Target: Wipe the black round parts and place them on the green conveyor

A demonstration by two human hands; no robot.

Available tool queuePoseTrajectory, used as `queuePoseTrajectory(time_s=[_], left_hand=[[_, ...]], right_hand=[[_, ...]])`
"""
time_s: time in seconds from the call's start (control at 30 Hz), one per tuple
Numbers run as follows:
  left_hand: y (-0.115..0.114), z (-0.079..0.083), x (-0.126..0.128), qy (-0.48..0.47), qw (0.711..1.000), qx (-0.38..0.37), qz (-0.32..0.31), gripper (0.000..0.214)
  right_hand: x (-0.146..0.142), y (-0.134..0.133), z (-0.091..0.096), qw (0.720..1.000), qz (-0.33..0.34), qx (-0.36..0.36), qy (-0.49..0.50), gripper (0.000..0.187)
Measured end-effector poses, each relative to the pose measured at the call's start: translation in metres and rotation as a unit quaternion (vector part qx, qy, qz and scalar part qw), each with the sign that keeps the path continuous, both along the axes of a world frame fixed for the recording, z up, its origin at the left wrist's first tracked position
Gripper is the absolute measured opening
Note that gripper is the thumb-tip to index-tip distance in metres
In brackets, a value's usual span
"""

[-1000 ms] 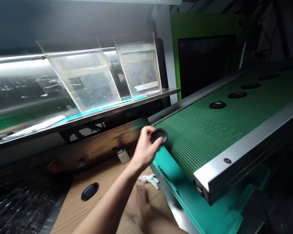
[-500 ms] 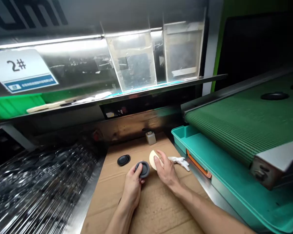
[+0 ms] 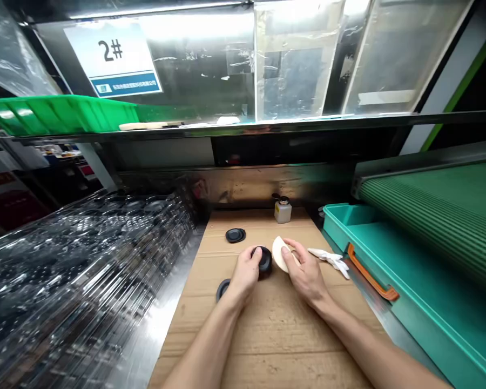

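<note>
My left hand (image 3: 246, 272) is closed around a round black cup-like part (image 3: 264, 262), thumb on its near side. Just to the right, my right hand (image 3: 304, 269) grips a pale cream disc-shaped pad (image 3: 280, 254) that is held on edge, close to the black part. Whether the two touch, I cannot tell. Partly hidden by my left forearm, a black ring-like piece (image 3: 222, 289) lies on the cardboard sheet (image 3: 291, 340). Farther back on the sheet rests a flat black round part (image 3: 235, 235).
A small bottle (image 3: 283, 212) stands at the cardboard's far edge. White gloves (image 3: 331, 260) lie by its right side. Stacked clear plastic trays (image 3: 85, 270) fill the left. At right, a teal bin (image 3: 429, 324) sits under a green conveyor belt (image 3: 441, 200). A metal shelf (image 3: 267, 127) spans above.
The view has swung right and down-left objects shifted. The black part in my left hand has turned to show another side. My right hand still grips the cream pad.
</note>
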State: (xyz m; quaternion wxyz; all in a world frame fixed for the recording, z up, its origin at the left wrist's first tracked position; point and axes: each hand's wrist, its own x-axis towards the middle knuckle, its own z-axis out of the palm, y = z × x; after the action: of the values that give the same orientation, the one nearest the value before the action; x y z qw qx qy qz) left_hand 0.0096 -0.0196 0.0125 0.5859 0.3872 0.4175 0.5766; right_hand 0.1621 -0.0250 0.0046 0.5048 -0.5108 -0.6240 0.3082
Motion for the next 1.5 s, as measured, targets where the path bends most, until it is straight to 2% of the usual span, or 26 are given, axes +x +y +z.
queuePoseTrajectory(time_s=[0.1,0.2,0.27,0.33,0.43,0.53,0.67,0.83,0.93,1.0,1.1,1.17,1.23,1.33,1.4,1.5], left_hand=[[-0.007,0.007,0.012,-0.158,0.982,-0.015,-0.098,0.035],[-0.012,0.007,0.024,-0.258,0.951,-0.054,-0.164,0.038],[-0.011,0.002,0.029,-0.282,0.942,-0.079,-0.162,0.037],[-0.01,-0.003,0.03,-0.284,0.945,-0.099,-0.13,0.035],[-0.008,-0.009,0.029,-0.276,0.947,-0.126,-0.103,0.034],[-0.007,-0.012,0.027,-0.277,0.949,-0.115,-0.1,0.034],[-0.006,-0.014,0.028,-0.269,0.952,-0.117,-0.082,0.034],[-0.006,-0.012,0.031,-0.251,0.96,-0.111,-0.062,0.031],[-0.006,-0.009,0.033,-0.254,0.957,-0.126,-0.056,0.029],[-0.006,-0.009,0.033,-0.257,0.958,-0.12,-0.047,0.027],[-0.004,-0.011,0.032,-0.256,0.96,-0.108,-0.028,0.025],[-0.002,-0.013,0.031,-0.266,0.957,-0.112,-0.018,0.026],[0.0,-0.014,0.031,-0.277,0.954,-0.118,-0.005,0.027],[0.0,-0.015,0.032,-0.272,0.956,-0.111,0.001,0.026],[-0.002,-0.015,0.033,-0.249,0.964,-0.094,-0.003,0.022],[-0.005,-0.013,0.036,-0.218,0.974,-0.069,-0.009,0.02]], right_hand=[[-0.006,-0.006,0.005,0.994,-0.015,0.033,-0.105,0.049],[-0.01,-0.006,0.01,0.951,-0.089,0.029,-0.294,0.046],[-0.013,-0.004,0.013,0.916,-0.136,-0.007,-0.378,0.047],[-0.017,-0.004,0.013,0.897,-0.141,-0.034,-0.417,0.05],[-0.023,-0.008,0.011,0.886,-0.107,-0.054,-0.447,0.055],[-0.025,-0.008,0.011,0.879,-0.117,-0.088,-0.454,0.055],[-0.022,-0.004,0.01,0.878,-0.103,-0.055,-0.464,0.055],[-0.016,-0.005,0.007,0.889,-0.116,-0.074,-0.437,0.054],[-0.015,-0.002,0.002,0.901,-0.1,-0.045,-0.419,0.055],[-0.01,0.006,0.002,0.911,-0.109,-0.052,-0.393,0.053],[0.005,0.019,0.007,0.949,-0.122,-0.031,-0.289,0.046],[0.014,0.021,0.01,0.979,-0.083,0.02,-0.186,0.041],[0.019,0.019,0.012,0.993,-0.005,0.039,-0.109,0.036],[0.019,0.014,0.013,0.992,0.094,-0.018,-0.079,0.033],[0.017,0.011,0.013,0.988,0.122,-0.062,-0.074,0.033],[0.016,0.012,0.013,0.981,0.161,-0.089,-0.054,0.033]])
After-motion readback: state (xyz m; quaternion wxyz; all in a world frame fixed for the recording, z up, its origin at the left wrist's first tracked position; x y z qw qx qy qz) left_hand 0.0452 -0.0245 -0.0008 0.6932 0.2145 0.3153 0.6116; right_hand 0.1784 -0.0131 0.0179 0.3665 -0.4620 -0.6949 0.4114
